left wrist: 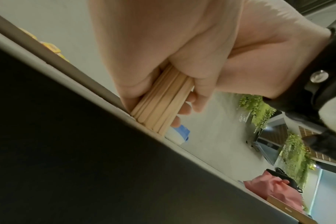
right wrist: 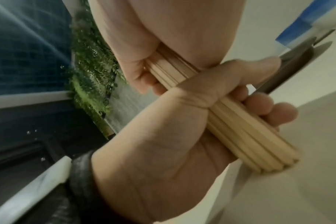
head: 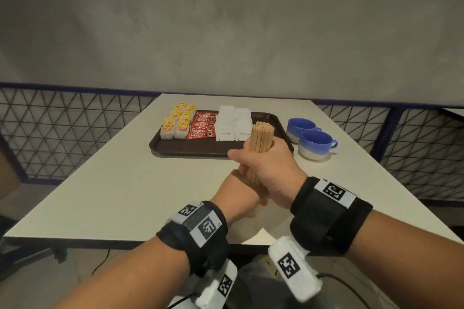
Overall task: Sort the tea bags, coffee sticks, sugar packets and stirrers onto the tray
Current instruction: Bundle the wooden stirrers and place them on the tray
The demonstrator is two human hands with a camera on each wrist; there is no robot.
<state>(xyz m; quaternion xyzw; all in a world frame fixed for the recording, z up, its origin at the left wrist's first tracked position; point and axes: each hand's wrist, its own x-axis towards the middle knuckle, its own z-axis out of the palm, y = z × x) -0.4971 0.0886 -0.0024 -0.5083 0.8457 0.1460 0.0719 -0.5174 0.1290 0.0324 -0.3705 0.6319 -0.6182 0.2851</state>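
A bundle of wooden stirrers stands upright on the white table, just in front of the dark brown tray. My right hand grips the bundle's upper half, thumb across it. Below it, my left hand grips the lower half. In the left wrist view the stirrers rest their ends on the table under my left hand. The right wrist view shows my right hand wrapped round the stirrers. On the tray lie yellow tea bags, red coffee sticks and white sugar packets.
Two blue and white cups stand on the table right of the tray. The tray's right end, behind the bundle, is bare. A mesh railing runs behind and beside the table. A white paper lies at the near table edge.
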